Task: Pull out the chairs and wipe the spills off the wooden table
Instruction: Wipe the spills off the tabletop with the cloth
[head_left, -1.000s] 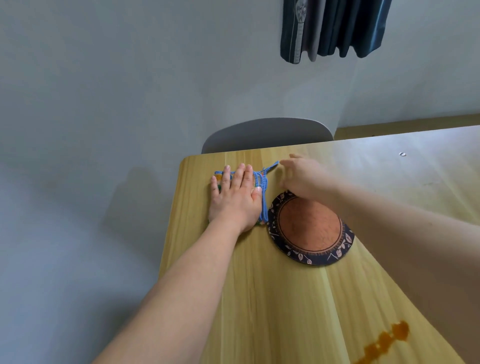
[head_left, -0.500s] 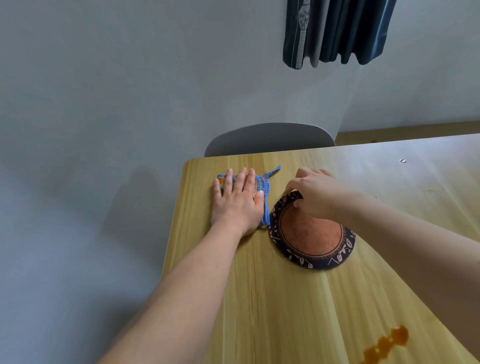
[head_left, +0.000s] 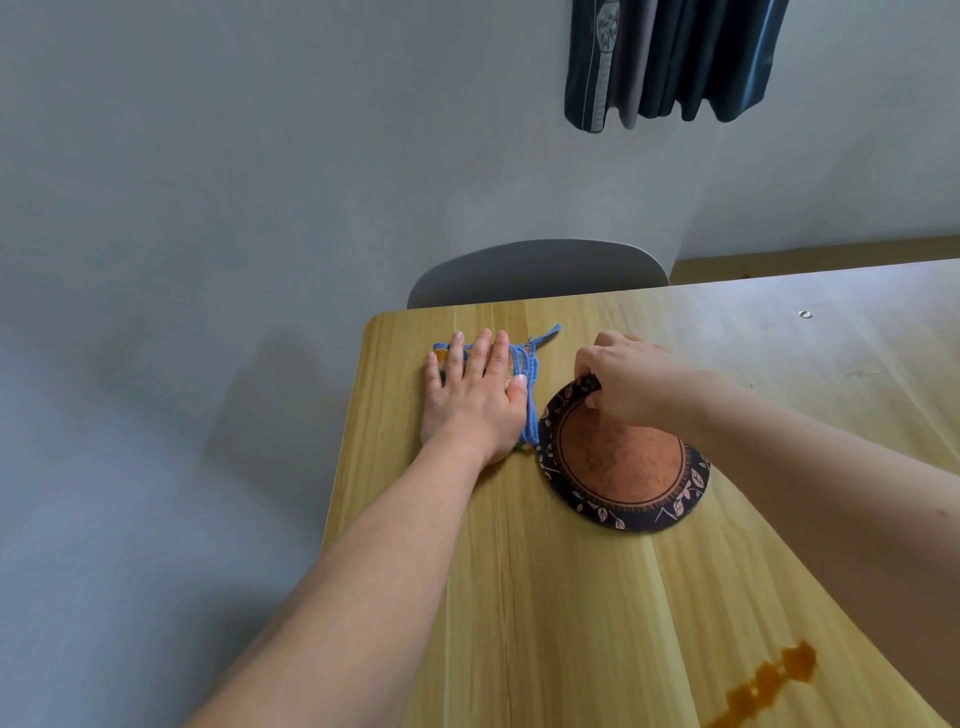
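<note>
Item: light yellow wooden table (head_left: 545, 597), 1 amber spill (head_left: 763, 686) streaked near its front-right edge (glossy, blotchy). Left hand (head_left: 475, 400), fingers straight, presses a blue-edged folded cloth (head_left: 530, 384) flat at the far-left corner. Right hand (head_left: 631, 384) pinches the rim of a round brown leaf-bordered mat (head_left: 623, 467) beside it; grey chair back (head_left: 537, 273) beyond.

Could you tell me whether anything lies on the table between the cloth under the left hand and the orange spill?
Yes. The round mat, pinched at its far rim by the right hand, lies between the cloth and the orange spill.
</note>
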